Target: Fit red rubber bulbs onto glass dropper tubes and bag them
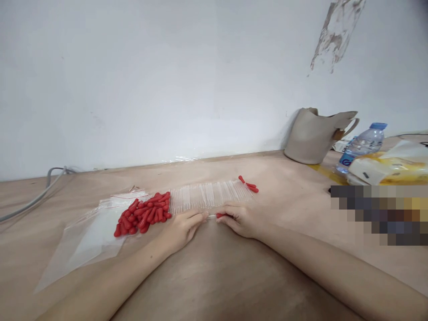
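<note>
Nearest us is the bare brown surface (187, 285), with both forearms reaching over it from the near left and near right. Just beyond, our two hands face each other, almost fingertip to fingertip. In the left hand (187, 227) we pinch a thin clear tube (211, 216); in the right hand (239, 219) we grip a small red bulb (220, 215) between thumb and fingers. The two pieces lie in line, but we cannot tell how far the tube sits inside the bulb.

If we push off-axis, the slim tube could bend or crack; if our pinch is loose, it could slip through the fingers.

To the left, a flat plastic bag (90, 240) lies partly under a pile of red bulbs (143, 215). A knock from the left hand could send some of them rolling. Just beyond our fingers is a row of clear tubes (207, 195), close enough that a dragging knuckle could skew it. At its right end lie a few red-ended droppers (249, 184).

Farther off to the right, we see a water bottle (364, 145) and a beige container (309, 138), near the pale wall (167, 80).
</note>
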Demonstrator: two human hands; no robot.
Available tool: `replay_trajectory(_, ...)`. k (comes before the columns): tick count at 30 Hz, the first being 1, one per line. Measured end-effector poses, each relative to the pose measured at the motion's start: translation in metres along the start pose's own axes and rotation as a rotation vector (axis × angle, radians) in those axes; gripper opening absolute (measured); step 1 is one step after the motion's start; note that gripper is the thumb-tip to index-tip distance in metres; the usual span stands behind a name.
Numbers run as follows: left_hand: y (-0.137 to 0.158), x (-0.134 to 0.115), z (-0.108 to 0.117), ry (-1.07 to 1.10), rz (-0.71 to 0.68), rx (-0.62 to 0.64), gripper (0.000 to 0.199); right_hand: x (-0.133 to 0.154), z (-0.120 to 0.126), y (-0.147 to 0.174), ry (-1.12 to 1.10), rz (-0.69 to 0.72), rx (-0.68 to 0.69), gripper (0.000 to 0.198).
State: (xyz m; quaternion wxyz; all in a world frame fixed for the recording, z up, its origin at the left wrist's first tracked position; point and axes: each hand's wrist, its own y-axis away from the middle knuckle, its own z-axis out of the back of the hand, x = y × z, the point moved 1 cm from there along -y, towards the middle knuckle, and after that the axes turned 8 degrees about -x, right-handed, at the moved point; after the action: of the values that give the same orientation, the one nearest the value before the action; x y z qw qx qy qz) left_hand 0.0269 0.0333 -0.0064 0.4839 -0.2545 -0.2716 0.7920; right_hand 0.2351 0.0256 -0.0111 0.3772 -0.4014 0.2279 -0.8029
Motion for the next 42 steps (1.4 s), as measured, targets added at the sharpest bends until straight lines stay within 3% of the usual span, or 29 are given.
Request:
replay_trajectory(7, 0.001, 0.0, 0.0, -0.103, -0.026, 0.054, 0.024, 0.001, -0.002, 0.001, 0.086, 0.074, 0.004, 0.017)
replay_trajectory(13, 0.002, -0.002, -0.003, -0.242, -0.059, 0.075, 0.027, -0.004, -0.006, 0.001, 0.158, 0.04, 0.045, 0.019)
replay_trajectory(24, 0.009, -0.001, 0.007, -0.174, 0.175, 0.023, 0.026, -0.01, 0.002, -0.001, 0.069, -0.089, -0.029, 0.015)
replay_trajectory(34, 0.008, -0.003, 0.006, -0.06, 0.26, 0.024, 0.022, -0.015, -0.002, -0.004, 0.144, 0.062, -0.033, 0.012)
replay_trajectory(42, 0.007, -0.003, 0.006, -0.06, 0.212, 0.01, 0.023, -0.012, -0.008, -0.004, 0.166, 0.112, -0.018, 0.016)
